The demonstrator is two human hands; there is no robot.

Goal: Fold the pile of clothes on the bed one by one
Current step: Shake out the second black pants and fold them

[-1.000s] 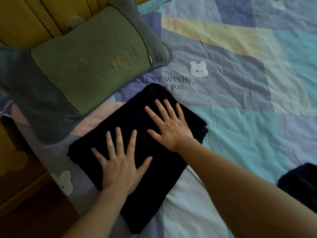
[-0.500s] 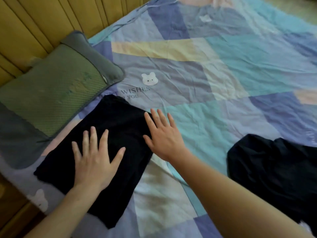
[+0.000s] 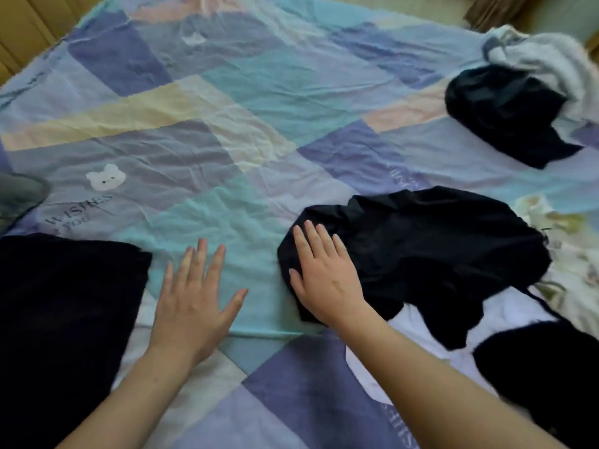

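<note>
A folded black garment (image 3: 64, 319) lies flat at the left edge of the bed. My left hand (image 3: 194, 303) hovers flat over the bare sheet just right of it, fingers spread, holding nothing. A crumpled black garment (image 3: 421, 254) lies in the middle right. My right hand (image 3: 324, 277) rests palm down on its left edge, fingers together and extended, not gripping. Farther back right sits another bunched black garment (image 3: 505, 115) beside a white fluffy one (image 3: 551, 59). A further dark piece (image 3: 544, 377) lies at the lower right.
The bed is covered by a patchwork sheet (image 3: 259, 92) in blue, teal, purple and yellow with bear prints. A grey pillow corner (image 3: 19, 196) shows at the left edge. A floral cloth (image 3: 570, 254) lies at the right. Wooden panelling (image 3: 26, 24) runs along the far left.
Both hands left the folded black garment and moved right. The view swung right, so the pillow slid out and the unfolded pile came in. My right hand now lies on the crumpled black garment.
</note>
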